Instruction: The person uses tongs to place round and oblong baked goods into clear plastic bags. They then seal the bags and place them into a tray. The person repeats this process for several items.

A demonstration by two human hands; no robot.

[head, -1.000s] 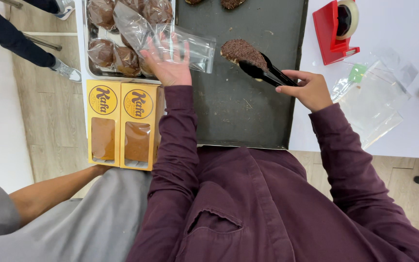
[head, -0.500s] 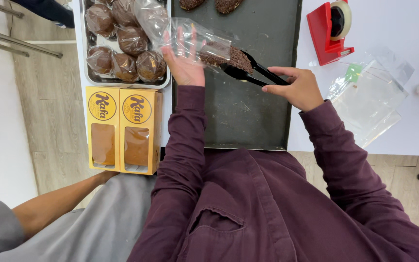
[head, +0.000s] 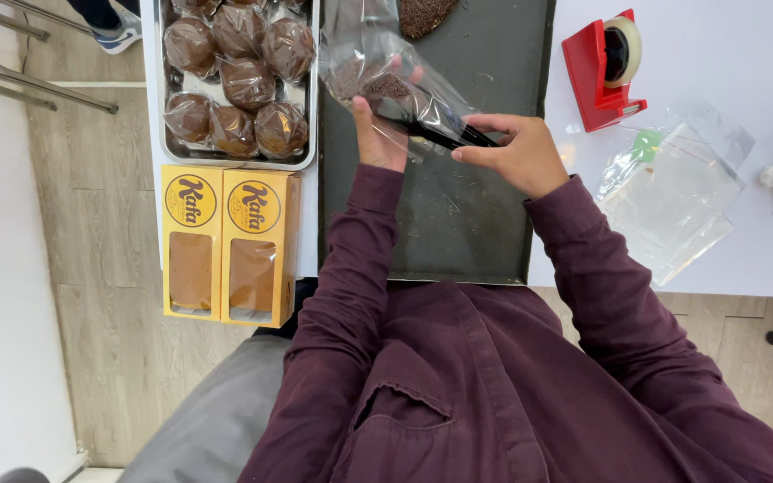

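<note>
Single view only, head-mounted on the person. It looks almost straight down over the chest and both maroon sleeves. The top of the frame faces away from the body, across the white table (head: 726, 259). Close range: the hands, left hand (head: 379, 134) and right hand (head: 516, 154), sit just above frame centre, over the dark baking tray (head: 458, 224). The left edge takes in wood floor, two yellow boxes (head: 225, 246) and a metal pan (head: 301, 89). The right edge reaches a red tape dispenser (head: 603, 72). There is no second view to overlap.
</note>
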